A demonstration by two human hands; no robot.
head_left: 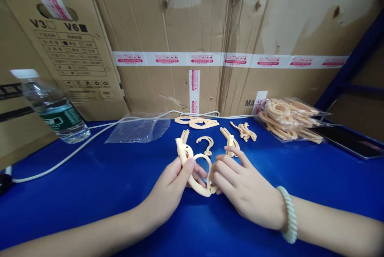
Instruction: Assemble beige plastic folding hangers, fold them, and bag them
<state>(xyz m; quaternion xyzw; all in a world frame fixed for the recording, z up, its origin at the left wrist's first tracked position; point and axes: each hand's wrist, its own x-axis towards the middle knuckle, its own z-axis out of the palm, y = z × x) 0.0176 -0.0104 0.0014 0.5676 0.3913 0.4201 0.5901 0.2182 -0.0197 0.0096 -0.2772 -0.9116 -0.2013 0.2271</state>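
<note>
A cream-coloured folding hanger (198,188), made of curved plastic pieces, is held up between my hands above the blue table. My left hand (174,181) pinches its left arm between thumb and fingers. On the other side, my right hand (244,185) is closed around the right part, with the fingers hiding most of it; a straight end sticks up above them. Just beyond lie a loose hook (209,145) and a pair of narrow strips (184,135). More cream pieces (223,131) lie partly behind my right hand.
At the back are curved hanger arms (204,124) and a small pile of hooks (246,132). Bagged hanger parts (279,111) and a dark phone (348,141) are right. Left are a clear bag (138,131), a water bottle (57,109) and a white cable (66,161). Cardboard (168,25) stands behind.
</note>
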